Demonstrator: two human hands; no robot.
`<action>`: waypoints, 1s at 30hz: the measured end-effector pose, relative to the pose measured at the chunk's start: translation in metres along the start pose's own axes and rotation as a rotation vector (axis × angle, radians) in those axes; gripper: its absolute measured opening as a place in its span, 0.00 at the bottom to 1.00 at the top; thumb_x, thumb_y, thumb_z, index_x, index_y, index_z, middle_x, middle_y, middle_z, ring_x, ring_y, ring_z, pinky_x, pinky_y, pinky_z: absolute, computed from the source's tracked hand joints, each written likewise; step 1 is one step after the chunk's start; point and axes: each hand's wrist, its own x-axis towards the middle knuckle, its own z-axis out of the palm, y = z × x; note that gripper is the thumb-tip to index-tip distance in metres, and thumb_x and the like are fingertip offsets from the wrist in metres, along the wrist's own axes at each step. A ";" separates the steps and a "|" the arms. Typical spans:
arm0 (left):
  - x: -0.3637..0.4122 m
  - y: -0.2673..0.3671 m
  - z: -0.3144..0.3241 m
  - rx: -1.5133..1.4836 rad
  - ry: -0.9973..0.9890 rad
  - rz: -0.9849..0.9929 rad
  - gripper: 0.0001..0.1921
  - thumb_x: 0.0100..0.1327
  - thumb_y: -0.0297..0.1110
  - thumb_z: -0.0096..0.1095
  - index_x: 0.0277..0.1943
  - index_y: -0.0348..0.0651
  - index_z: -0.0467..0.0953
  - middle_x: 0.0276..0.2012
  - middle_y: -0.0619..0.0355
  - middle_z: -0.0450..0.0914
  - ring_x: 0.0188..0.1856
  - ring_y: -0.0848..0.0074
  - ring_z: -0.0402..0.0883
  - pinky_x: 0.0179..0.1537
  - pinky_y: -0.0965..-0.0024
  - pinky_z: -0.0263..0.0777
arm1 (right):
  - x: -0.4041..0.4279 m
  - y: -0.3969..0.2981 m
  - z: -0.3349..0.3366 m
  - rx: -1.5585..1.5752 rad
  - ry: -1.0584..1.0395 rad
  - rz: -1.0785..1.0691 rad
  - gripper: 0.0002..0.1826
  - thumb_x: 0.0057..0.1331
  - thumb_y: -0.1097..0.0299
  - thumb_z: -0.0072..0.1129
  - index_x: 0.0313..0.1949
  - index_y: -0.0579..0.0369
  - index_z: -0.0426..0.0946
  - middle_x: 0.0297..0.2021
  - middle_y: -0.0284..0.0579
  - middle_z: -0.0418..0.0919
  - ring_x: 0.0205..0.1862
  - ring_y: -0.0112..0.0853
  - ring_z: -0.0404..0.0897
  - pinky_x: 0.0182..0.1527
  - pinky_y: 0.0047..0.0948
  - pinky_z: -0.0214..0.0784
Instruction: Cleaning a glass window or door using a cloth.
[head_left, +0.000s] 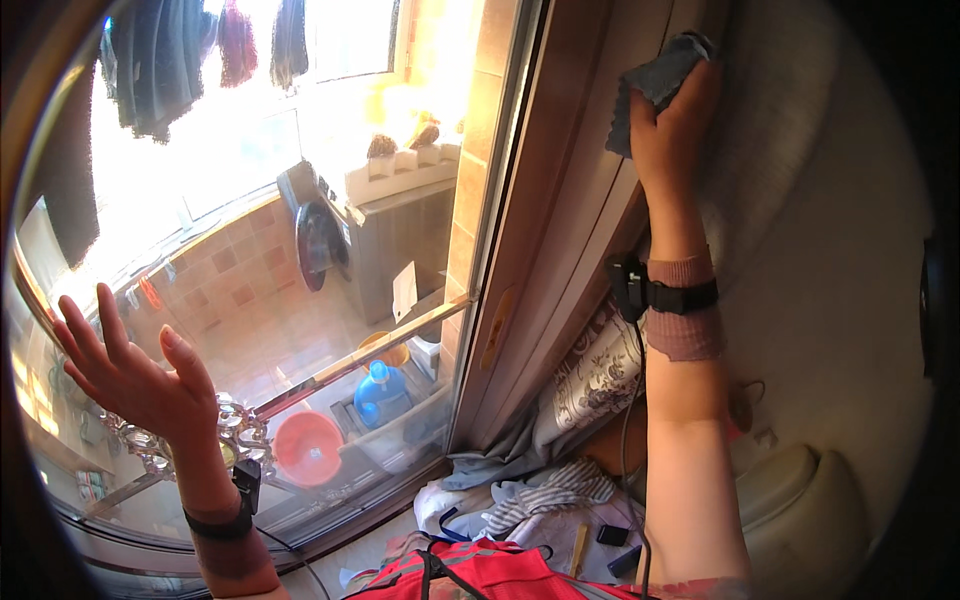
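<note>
My right hand (675, 127) is raised high and grips a grey cloth (656, 79) with a zigzag-cut edge, close to the brown door frame (555, 217). Part of the cloth is hidden by the fingers. On the other side, my left hand (146, 367) is lifted with its fingers apart, holding nothing, in front of the glass door pane (247, 330). Whether it touches the glass I cannot tell. Both wrists wear a black strap with a small device, from which a cable runs down.
Behind the glass are a washing machine (405, 240), a blue detergent bottle (379, 394), a red basin (307, 448) and hanging clothes (154, 67). A patterned curtain (592, 375) and piled clothes (525, 499) lie low by the frame. A leather seat (806, 510) stands at right.
</note>
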 end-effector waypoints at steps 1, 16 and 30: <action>0.000 0.001 0.000 0.002 0.000 -0.003 0.28 0.74 0.55 0.39 0.70 0.52 0.65 0.73 0.50 0.62 0.75 0.54 0.58 0.70 0.35 0.51 | 0.008 0.001 -0.001 0.024 -0.005 -0.052 0.45 0.62 0.75 0.58 0.75 0.62 0.44 0.75 0.70 0.41 0.76 0.61 0.45 0.76 0.48 0.41; -0.002 0.010 -0.006 -0.059 -0.084 -0.077 0.28 0.71 0.51 0.41 0.70 0.49 0.65 0.74 0.47 0.58 0.76 0.51 0.55 0.71 0.35 0.48 | -0.365 -0.138 -0.089 -0.277 -1.009 -0.021 0.30 0.68 0.66 0.49 0.70 0.50 0.65 0.72 0.39 0.61 0.77 0.39 0.50 0.74 0.56 0.39; -0.003 0.000 -0.011 -0.055 -0.125 -0.102 0.29 0.72 0.53 0.40 0.71 0.50 0.64 0.75 0.49 0.57 0.77 0.54 0.52 0.71 0.35 0.47 | -0.304 -0.143 -0.068 -0.402 -1.208 -0.316 0.29 0.70 0.63 0.42 0.67 0.67 0.66 0.71 0.52 0.62 0.77 0.43 0.50 0.78 0.48 0.34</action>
